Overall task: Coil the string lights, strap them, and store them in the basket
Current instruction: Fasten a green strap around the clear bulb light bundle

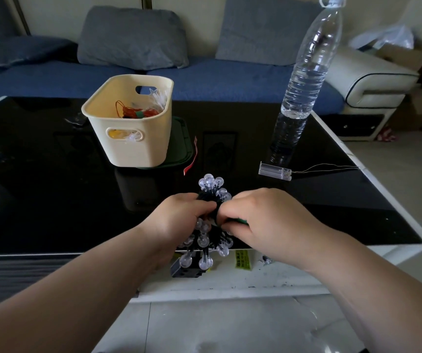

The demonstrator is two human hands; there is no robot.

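A coiled bundle of string lights with clear round bulbs on dark wire hangs over the table's near edge. My left hand grips the bundle's middle from the left. My right hand pinches a green strap against the bundle on its right side. The bundle's black battery box dangles just below. A cream plastic basket stands further back on the left, holding orange wire with a green strap and some clear star lights.
A tall clear water bottle stands at the back right of the black glass table. A clear battery case with thin wires lies near it. A red strap and green lids lie by the basket. A blue sofa sits behind.
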